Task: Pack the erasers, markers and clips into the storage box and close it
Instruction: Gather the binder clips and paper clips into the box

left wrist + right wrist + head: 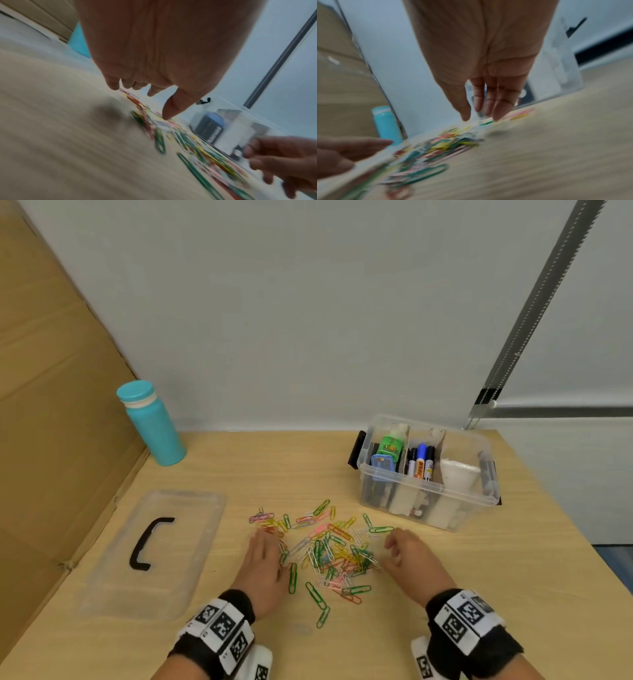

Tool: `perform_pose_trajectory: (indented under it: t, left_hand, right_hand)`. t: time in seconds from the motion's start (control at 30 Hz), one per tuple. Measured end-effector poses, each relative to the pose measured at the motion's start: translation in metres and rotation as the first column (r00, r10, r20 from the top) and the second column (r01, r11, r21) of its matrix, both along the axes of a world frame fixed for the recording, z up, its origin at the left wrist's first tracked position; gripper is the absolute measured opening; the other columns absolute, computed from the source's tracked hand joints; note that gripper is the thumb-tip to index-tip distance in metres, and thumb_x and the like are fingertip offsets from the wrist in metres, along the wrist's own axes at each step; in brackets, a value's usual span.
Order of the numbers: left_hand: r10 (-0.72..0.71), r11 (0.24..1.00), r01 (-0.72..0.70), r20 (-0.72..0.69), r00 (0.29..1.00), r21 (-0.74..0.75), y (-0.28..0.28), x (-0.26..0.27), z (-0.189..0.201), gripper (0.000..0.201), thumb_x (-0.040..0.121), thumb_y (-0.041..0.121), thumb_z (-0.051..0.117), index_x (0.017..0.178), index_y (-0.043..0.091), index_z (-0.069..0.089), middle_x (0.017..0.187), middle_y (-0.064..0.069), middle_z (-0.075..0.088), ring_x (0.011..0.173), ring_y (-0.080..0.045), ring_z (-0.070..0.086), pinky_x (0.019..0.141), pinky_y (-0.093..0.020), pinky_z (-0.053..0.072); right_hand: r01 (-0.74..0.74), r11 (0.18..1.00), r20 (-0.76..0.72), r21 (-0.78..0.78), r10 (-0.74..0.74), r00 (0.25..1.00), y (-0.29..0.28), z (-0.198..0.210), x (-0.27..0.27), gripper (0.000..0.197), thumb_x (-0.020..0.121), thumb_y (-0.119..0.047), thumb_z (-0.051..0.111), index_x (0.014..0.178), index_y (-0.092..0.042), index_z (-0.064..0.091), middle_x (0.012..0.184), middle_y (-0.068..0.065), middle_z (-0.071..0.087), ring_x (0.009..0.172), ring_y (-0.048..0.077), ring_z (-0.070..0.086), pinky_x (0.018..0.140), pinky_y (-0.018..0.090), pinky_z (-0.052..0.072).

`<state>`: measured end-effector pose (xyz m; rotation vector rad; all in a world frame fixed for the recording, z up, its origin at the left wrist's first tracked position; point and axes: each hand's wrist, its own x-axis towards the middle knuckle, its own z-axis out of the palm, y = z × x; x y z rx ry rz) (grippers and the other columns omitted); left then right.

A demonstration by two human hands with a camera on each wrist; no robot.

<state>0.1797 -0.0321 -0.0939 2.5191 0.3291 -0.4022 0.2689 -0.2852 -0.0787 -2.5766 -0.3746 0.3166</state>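
Note:
Several coloured paper clips (329, 549) lie scattered in a pile on the wooden table (513, 577). My left hand (263, 556) rests at the pile's left edge, fingers straight and pointing down onto the clips (154, 129). My right hand (404, 553) sits at the pile's right edge with loosely bent fingers that hold nothing; its fingertips (498, 115) hang just above the clips (440, 146). The clear storage box (428, 498) stands open at the back right. It holds markers (421, 462) in the middle compartment and green and blue items (387, 453) on the left.
The clear lid (150, 553) with a black handle lies flat at the left. A turquoise bottle (150, 422) stands at the back left by a cardboard panel (51, 405). A white wall is behind the table.

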Motion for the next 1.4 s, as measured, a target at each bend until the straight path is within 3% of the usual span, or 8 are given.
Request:
perform_pose_trajectory:
  t: [0.17, 0.3, 0.5, 0.67, 0.8, 0.97, 1.23, 1.4]
  left_hand:
    - [0.09, 0.994, -0.084, -0.085, 0.992, 0.075, 0.038, 0.022, 0.003, 0.074, 0.097, 0.02, 0.038, 0.15, 0.009, -0.013, 0.156, -0.016, -0.023, 0.145, -0.029, -0.018, 0.12, -0.036, -0.002]
    - [-0.031, 0.995, 0.04, -0.099, 0.995, 0.096, 0.035, 0.027, -0.003, 0.072, 0.098, 0.02, 0.037, 0.15, 0.01, -0.012, 0.157, -0.012, -0.02, 0.146, -0.028, -0.018, 0.119, -0.035, -0.003]
    - [-0.135, 0.988, 0.137, 0.024, 0.991, -0.067, 0.029, 0.023, -0.003, 0.063, 0.099, 0.014, 0.035, 0.152, 0.015, 0.0, 0.16, -0.005, -0.013, 0.148, -0.019, -0.01, 0.117, -0.026, -0.001]
    - [0.014, 1.0, -0.014, 0.071, 0.997, 0.0, 0.038, 0.054, 0.0, 0.064, 0.098, 0.012, 0.034, 0.152, 0.01, -0.001, 0.16, -0.008, -0.009, 0.148, -0.021, -0.006, 0.118, -0.027, 0.0]
    - [-0.142, 0.99, 0.143, 0.061, 0.988, -0.019, 0.025, 0.061, -0.005, 0.057, 0.1, 0.013, 0.032, 0.152, 0.015, 0.009, 0.161, -0.005, 0.002, 0.148, -0.018, 0.001, 0.116, -0.023, 0.001]
    - [-0.214, 0.965, 0.236, 0.178, 0.96, -0.112, 0.016, 0.054, -0.005, 0.052, 0.099, 0.01, 0.034, 0.149, 0.021, 0.024, 0.158, 0.0, 0.02, 0.145, -0.012, 0.019, 0.115, -0.017, 0.01]
    - [-0.182, 0.976, 0.177, 0.033, 0.983, 0.126, 0.021, 0.072, -0.008, 0.055, 0.102, 0.028, 0.031, 0.151, 0.012, 0.013, 0.161, -0.005, 0.004, 0.148, -0.021, 0.006, 0.119, -0.029, 0.007]
    - [-0.266, 0.95, 0.263, -0.001, 0.964, 0.166, 0.004, 0.042, -0.007, 0.081, 0.092, 0.058, 0.039, 0.152, 0.016, 0.005, 0.161, 0.002, -0.002, 0.148, -0.019, 0.0, 0.119, -0.032, 0.007]
  right_hand:
    - [0.005, 0.971, -0.11, -0.238, -0.032, 0.993, -0.007, -0.01, 0.016, 0.061, 0.098, -0.034, 0.04, 0.149, -0.01, 0.017, 0.158, 0.01, 0.011, 0.145, 0.03, 0.013, 0.117, 0.038, 0.019]
    - [-0.173, 0.959, -0.17, -0.225, 0.136, 0.976, 0.013, -0.021, -0.008, 0.062, 0.102, -0.028, 0.026, 0.151, -0.008, -0.007, 0.158, 0.012, -0.018, 0.146, 0.028, -0.016, 0.118, 0.034, 0.0]
    - [-0.208, 0.978, -0.111, -0.022, 0.205, 0.973, 0.02, -0.014, 0.002, 0.052, 0.101, -0.023, 0.032, 0.149, -0.01, 0.017, 0.157, 0.007, 0.017, 0.146, 0.024, 0.015, 0.12, 0.034, 0.017]
    - [-0.2, 0.965, -0.152, -0.17, 0.175, 0.973, 0.035, -0.017, 0.032, 0.06, 0.101, -0.03, 0.028, 0.152, -0.01, 0.003, 0.16, 0.009, -0.006, 0.148, 0.026, -0.007, 0.119, 0.034, 0.004]
    - [-0.343, 0.93, -0.195, -0.135, 0.314, 0.929, 0.047, -0.019, 0.014, 0.06, 0.102, -0.025, 0.026, 0.151, -0.01, -0.005, 0.16, 0.007, -0.013, 0.147, 0.023, -0.012, 0.116, 0.027, -0.002]
    - [-0.388, 0.919, -0.139, -0.067, 0.377, 0.916, 0.05, 0.003, 0.027, 0.051, 0.099, -0.015, 0.033, 0.149, -0.011, 0.021, 0.153, 0.005, 0.026, 0.136, 0.021, 0.033, 0.114, 0.029, 0.027]
    - [-0.524, 0.824, -0.173, -0.213, 0.496, 0.851, 0.105, -0.013, 0.071, 0.055, 0.098, -0.015, 0.03, 0.151, -0.016, 0.014, 0.16, 0.011, 0.006, 0.147, 0.029, 0.006, 0.12, 0.042, 0.012]
    - [-0.483, 0.831, -0.085, -0.276, 0.479, 0.874, 0.081, -0.01, 0.052, 0.054, 0.095, -0.017, 0.038, 0.147, -0.019, 0.025, 0.151, 0.002, 0.022, 0.137, 0.024, 0.023, 0.107, 0.038, 0.036]
